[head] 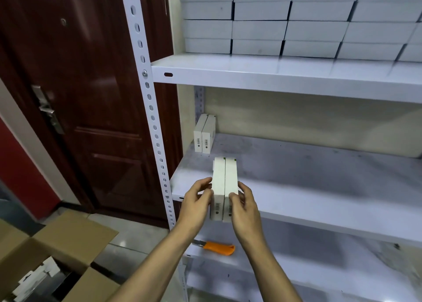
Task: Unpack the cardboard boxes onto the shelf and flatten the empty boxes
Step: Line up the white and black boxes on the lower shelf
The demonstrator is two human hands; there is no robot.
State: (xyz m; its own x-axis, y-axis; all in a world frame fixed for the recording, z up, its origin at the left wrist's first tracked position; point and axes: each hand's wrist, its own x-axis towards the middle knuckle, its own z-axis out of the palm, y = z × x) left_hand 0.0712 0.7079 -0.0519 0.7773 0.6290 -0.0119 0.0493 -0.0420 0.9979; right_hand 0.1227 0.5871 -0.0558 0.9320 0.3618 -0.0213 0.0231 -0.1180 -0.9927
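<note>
— What is seen?
— A white shelf (319, 201), with an open cardboard box (57, 251) on the floor to its left.

— Where are the two small boxes (225, 183)?
— They are held side by side over the shelf's front edge, squeezed between the left hand (197, 199) and right hand (244, 203), fingers curled round them.

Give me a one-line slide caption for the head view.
Both hands, left hand and right hand, hold two white boxes at the middle shelf.
</note>
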